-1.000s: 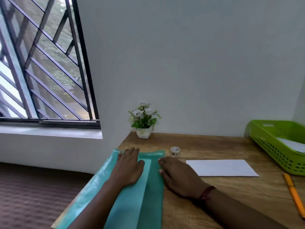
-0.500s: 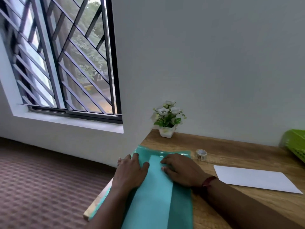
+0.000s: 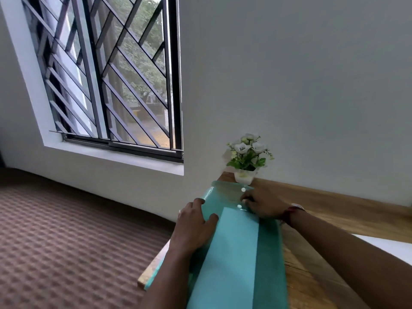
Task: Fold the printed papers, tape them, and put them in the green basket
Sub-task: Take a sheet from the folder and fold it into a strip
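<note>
A teal translucent plastic folder (image 3: 265, 259) lies along the left end of the wooden desk (image 3: 334, 219), with a pale sheet showing through it. My left hand (image 3: 196, 224) holds the folder's left edge, thumb on top and fingers wrapped over the side. My right hand (image 3: 265, 204) is at the far end, its curled fingertips on the flap beside two white snap buttons (image 3: 243, 189). A white paper (image 3: 394, 246) lies on the desk at the right frame edge. The green basket is out of view.
A small white pot of artificial flowers (image 3: 246, 157) stands at the desk's back left corner against the grey wall. The folder overhangs the desk's left edge above a brown carpet (image 3: 66, 241). A barred window (image 3: 116, 85) is on the left.
The view has swung left, so the green basket and the tape roll dropped out of sight. My right hand moved up to the flap's snap buttons. My left hand slid to the folder's left edge.
</note>
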Tool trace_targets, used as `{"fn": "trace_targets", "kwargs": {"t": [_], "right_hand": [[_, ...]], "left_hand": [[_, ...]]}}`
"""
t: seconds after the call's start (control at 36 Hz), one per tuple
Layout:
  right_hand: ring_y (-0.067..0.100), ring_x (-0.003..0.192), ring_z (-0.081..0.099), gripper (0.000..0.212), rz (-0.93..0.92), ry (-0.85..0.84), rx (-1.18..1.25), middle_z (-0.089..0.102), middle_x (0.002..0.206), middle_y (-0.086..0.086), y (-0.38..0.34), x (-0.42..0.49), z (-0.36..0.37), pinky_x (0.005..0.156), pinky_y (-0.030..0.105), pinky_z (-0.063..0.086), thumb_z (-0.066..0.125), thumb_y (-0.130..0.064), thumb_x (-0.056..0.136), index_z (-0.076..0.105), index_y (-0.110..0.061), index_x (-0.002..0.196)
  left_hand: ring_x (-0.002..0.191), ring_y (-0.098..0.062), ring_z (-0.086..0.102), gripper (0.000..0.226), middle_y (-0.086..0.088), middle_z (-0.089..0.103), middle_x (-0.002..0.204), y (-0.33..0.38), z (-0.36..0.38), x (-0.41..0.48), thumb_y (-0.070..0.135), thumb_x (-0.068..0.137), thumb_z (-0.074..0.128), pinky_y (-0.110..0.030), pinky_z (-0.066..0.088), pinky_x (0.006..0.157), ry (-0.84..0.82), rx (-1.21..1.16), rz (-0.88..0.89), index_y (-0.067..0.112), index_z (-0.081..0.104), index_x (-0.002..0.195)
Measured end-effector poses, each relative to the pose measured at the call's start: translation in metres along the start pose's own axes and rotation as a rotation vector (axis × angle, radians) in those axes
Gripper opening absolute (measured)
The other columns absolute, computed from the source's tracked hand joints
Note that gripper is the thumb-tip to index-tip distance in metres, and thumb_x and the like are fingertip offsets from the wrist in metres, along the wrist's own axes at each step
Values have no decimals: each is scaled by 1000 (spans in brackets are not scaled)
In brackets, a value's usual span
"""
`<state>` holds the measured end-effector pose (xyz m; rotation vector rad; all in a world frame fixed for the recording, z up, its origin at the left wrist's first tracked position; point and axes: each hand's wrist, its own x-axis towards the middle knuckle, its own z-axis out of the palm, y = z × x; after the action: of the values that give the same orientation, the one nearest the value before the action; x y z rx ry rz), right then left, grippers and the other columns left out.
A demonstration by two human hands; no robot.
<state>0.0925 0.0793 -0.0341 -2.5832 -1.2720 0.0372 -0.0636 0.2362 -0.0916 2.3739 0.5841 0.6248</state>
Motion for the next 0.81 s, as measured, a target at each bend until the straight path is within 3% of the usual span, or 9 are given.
{"fn": "trace_targets", "kwargs": {"t": [0.08, 0.17, 0.39, 0.61, 0.72, 0.81], "right_hand": [[-6, 65, 49, 23, 6, -24, -4, 66, 86, -9, -2, 7, -9, 54, 3, 35, 52, -19, 96, 74, -17, 103], [-8, 65, 49, 15, 16, -83, 33, 66, 83, -9, -3, 15, -12, 50, -4, 33, 62, -20, 93, 75, -16, 100], [0, 61, 52, 18, 80, -203, 51, 66, 83, -6, -6, 28, -16, 43, 4, 39, 59, -10, 90, 74, -9, 100], [16, 71, 58, 22, 120, -346, 159, 68, 86, 3, -4, 31, -19, 59, 25, 52, 56, -4, 88, 74, -12, 98], [17, 72, 54, 19, 80, -336, 161, 65, 83, 4, -4, 32, -20, 58, 25, 48, 55, -3, 87, 72, -7, 93], [11, 67, 49, 14, 21, -273, 73, 62, 79, 0, -6, 32, -19, 58, 21, 40, 54, -12, 90, 64, -15, 81]], "left_hand": [[112, -24, 53, 55, -5, 57, 125, -1, 0, 0, 45, 87, 54, -41, 45, 98, 18, -18, 14, 18, 46, 135], [113, -24, 53, 56, -5, 56, 128, -3, 0, 0, 45, 87, 53, -41, 46, 98, 25, -27, 26, 18, 45, 136], [115, -23, 51, 56, -5, 55, 128, -4, 4, 1, 46, 88, 48, -37, 44, 98, 37, -3, 47, 18, 44, 136], [119, -21, 46, 54, -6, 51, 130, -4, 8, 1, 43, 88, 50, -34, 41, 99, 58, -3, 67, 18, 45, 135], [121, -22, 45, 56, -6, 50, 133, -4, 7, 1, 43, 89, 50, -36, 41, 101, 58, -1, 76, 19, 42, 139], [125, -23, 44, 59, -6, 48, 137, -5, 7, 1, 42, 90, 49, -38, 41, 104, 49, 4, 84, 20, 38, 144]]}}
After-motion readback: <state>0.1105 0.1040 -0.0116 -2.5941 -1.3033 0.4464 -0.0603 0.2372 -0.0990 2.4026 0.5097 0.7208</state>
